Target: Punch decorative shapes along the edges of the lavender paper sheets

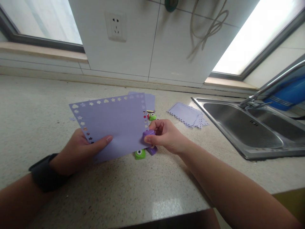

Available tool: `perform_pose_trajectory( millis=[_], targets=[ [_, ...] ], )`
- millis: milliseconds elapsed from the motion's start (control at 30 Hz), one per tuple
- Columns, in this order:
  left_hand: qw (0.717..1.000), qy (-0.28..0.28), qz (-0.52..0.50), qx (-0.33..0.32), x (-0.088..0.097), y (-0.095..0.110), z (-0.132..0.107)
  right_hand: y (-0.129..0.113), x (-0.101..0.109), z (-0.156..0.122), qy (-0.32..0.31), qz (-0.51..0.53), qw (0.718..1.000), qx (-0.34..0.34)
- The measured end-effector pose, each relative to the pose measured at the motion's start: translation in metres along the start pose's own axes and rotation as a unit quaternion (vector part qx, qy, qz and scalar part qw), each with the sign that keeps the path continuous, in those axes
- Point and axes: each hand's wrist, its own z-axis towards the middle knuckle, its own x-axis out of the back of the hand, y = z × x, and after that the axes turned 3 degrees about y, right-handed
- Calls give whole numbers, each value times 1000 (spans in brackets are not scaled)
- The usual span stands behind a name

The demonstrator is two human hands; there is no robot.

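Observation:
A sheet of purple paper (114, 124) is held up above the counter, with star, flower and heart holes punched along its left, top and right edges. My left hand (83, 149) grips its lower left side, thumb on the front and the other fingers hidden behind. At the lower right edge of the sheet, my right hand (164, 136) is closed round a purple craft punch (148, 135), which sits over the paper's edge. Just below lie a green craft punch (140, 154) and another purple punch (152, 150). Behind the sheet, a second green punch (152, 117) shows partly.
Purple sheets (150, 101) lie behind the held paper. A fanned stack of punched purple sheets (184, 113) rests by the steel sink (238, 127) with its faucet (252, 100). A socket (116, 26) and a coiled cable (212, 30) are on the tiled wall.

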Motion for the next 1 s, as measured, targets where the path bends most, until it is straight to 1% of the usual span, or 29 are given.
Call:
perform_pose_trajectory(
  millis=[133, 233, 333, 433, 533, 600, 733, 867, 1000],
  targets=[
    [1000, -4, -11, 1, 0, -3, 1, -4, 5, -2, -7, -4, 1000, 5],
    [1000, 5, -16, 5, 0, -4, 2, -11, 12, -4, 10, -3, 1000, 17],
    [1000, 11, -27, 11, -1, -4, 3, -16, 19, -3, 47, 6, 998, 35],
    [999, 7, -28, 16, -1, -2, 4, -17, 26, 0, 108, -6, 993, 44],
    [999, 7, -30, 14, -2, 1, 4, -14, 31, 5, 147, -53, 987, 40],
    [999, 8, -43, 17, -4, 2, 4, -11, 34, 7, 170, -106, 979, 47],
    [997, 9, -68, 25, -7, 2, 5, -10, 41, 9, 212, -224, 950, 47],
    [998, 12, -67, -9, -8, 0, 8, -11, 49, 10, 212, -315, 925, 16],
    [995, 27, -89, -25, -8, -6, 11, -12, 54, 9, 196, -363, 911, -12]
  ],
)
